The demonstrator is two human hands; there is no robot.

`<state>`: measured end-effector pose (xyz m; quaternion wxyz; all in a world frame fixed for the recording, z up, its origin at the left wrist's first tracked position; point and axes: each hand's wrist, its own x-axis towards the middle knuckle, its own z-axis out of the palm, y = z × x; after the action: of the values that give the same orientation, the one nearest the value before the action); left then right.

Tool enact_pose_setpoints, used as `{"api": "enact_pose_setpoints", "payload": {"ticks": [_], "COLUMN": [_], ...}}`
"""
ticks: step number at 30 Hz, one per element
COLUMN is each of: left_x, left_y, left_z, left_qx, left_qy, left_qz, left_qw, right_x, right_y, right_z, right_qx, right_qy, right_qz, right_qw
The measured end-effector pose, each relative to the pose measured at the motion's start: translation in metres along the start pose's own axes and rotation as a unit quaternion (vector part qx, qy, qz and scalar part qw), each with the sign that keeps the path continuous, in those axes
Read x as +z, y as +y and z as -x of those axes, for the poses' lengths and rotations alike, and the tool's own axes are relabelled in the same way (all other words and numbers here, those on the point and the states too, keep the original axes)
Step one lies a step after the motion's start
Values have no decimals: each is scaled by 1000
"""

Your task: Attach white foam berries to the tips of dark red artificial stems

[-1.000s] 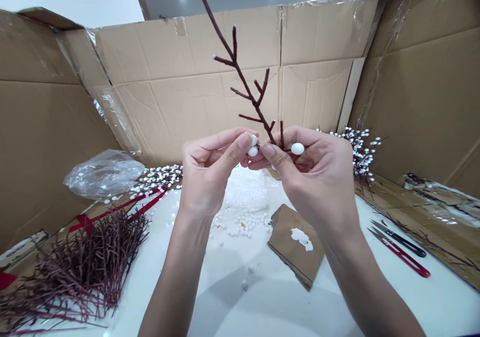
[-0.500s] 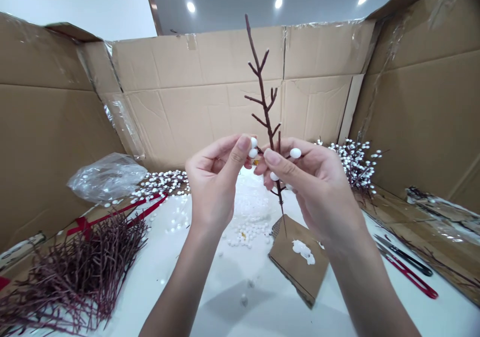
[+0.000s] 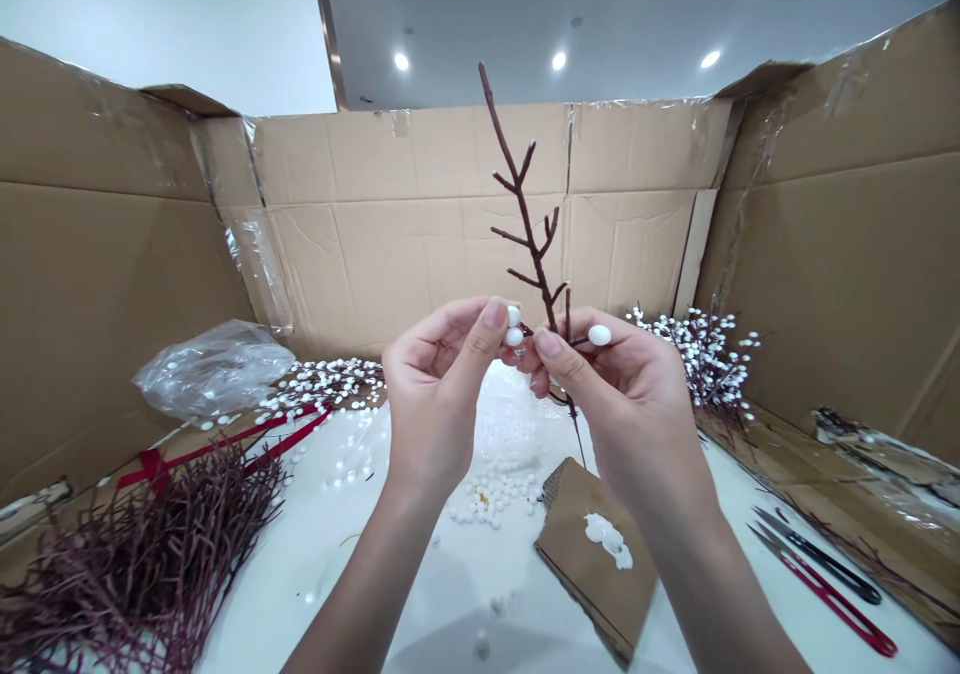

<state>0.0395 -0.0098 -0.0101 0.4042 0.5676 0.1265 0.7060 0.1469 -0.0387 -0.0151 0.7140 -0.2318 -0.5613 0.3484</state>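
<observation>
A brown artificial branch [image 3: 529, 226] with short side twigs stands nearly upright, pinched low on its stem by my right hand [image 3: 619, 384]. One white berry [image 3: 599, 335] sits on a twig over that hand's knuckles. My left hand [image 3: 439, 384] is closed at the left side of the stem, thumb and forefinger pressed on a white berry [image 3: 513, 337], with a second one just above it. Both berries are at the end of a side twig. Below the stem's thin wire end lies a brown cardboard piece [image 3: 577, 594] carrying a blob of white glue [image 3: 608, 540].
Bare brown branches [image 3: 150, 554] are heaped at left beside a red ribbon [image 3: 292, 439] and a clear plastic bag [image 3: 214, 369]. Loose white berries [image 3: 495, 499] lie mid-table. Finished berry sprays [image 3: 705, 354] stand at back right; red and black thread snips [image 3: 832, 584] lie at right. Cardboard walls [image 3: 420, 244] enclose the table.
The view has tilted upward, so everything appears lower in the picture. Both hands keep their hold, and the branch leans slightly more to the left at its tip.
</observation>
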Motion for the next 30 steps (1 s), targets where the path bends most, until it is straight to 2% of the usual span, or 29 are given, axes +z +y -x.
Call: {"api": "enact_pose_setpoints", "payload": {"ticks": [9, 30], "left_x": [0, -1], "left_y": [1, 3], "left_z": [1, 5], "left_qx": [11, 20], "left_qy": [28, 24], "left_qz": [-9, -14], "left_qw": [1000, 999], "right_x": [-3, -3], "right_y": [1, 4], "right_z": [-1, 0], "right_qx": [19, 2], "right_qy": [-29, -32], "right_qz": [-40, -18], "right_qw": [999, 999]}}
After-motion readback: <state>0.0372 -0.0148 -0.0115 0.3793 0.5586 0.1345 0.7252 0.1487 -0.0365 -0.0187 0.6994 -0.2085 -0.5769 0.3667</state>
